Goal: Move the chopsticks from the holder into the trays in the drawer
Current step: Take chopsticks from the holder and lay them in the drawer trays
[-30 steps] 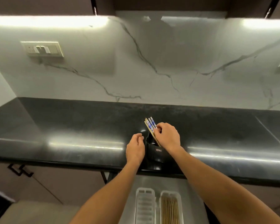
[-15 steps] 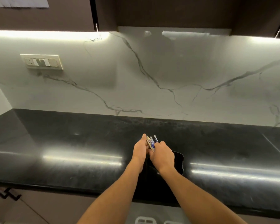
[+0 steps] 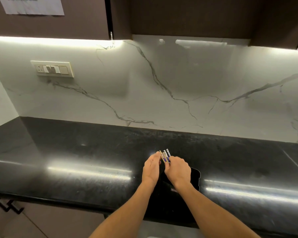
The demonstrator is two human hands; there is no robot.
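Observation:
A small bundle of chopsticks [image 3: 165,155] with wooden shafts and blue-and-white patterned ends sticks up between my two hands. My right hand [image 3: 177,170] is closed around the bundle from the right. My left hand [image 3: 151,166] presses its fingertips against the bundle's left side. The black holder [image 3: 195,177] stands on the counter right under my hands; only its right rim and part of its front show. The drawer and its trays are out of view below the frame.
The black stone counter [image 3: 93,160] runs the full width, its front edge near the bottom. Behind it rises a white marble backsplash with a switch plate [image 3: 52,69]. Dark upper cabinets hang above. A cabinet handle [image 3: 6,206] shows at lower left.
The view has tilted upward, so the drawer trays dropped out of sight. My left hand moved from the holder's side up to the chopsticks, joining my right hand on the bundle.

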